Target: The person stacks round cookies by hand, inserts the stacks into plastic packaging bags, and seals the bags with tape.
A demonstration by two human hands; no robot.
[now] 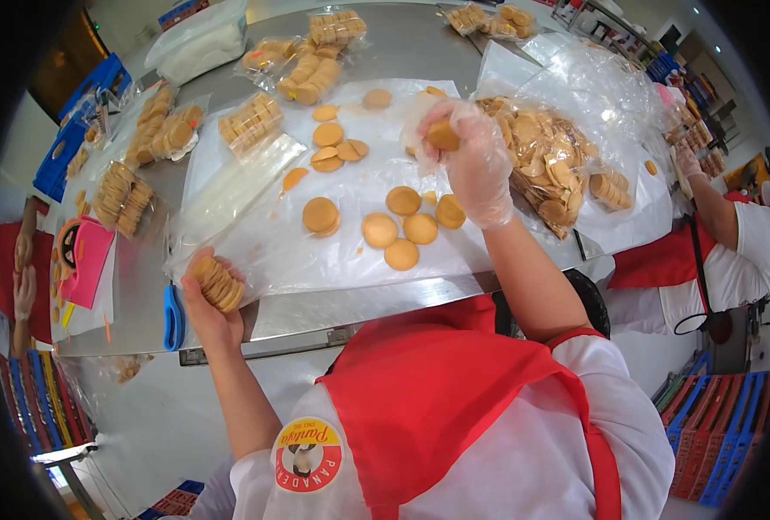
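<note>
My left hand (212, 316), at the table's near edge, is closed around a clear bag of round biscuits (218, 284) stacked in rows. My right hand (476, 169), in a clear plastic glove, is raised over the white sheet (272, 277) and grips a round golden biscuit (442, 134). Below it several loose biscuits (380, 230) lie in a cluster, with a small pile (320, 215) to their left. More loose biscuits (328, 134) lie farther back. Flat empty clear bags (238, 186) rest beside my left hand. A large clear bag of biscuits (545, 156) lies right of my right hand.
Packed biscuit bags (123, 199) stand at left, others (311, 78) at the back. A pink holder (88, 260) and a blue object (173, 318) sit near the left edge. A white tub (199, 43) is behind. Co-workers stand left and right (697, 243).
</note>
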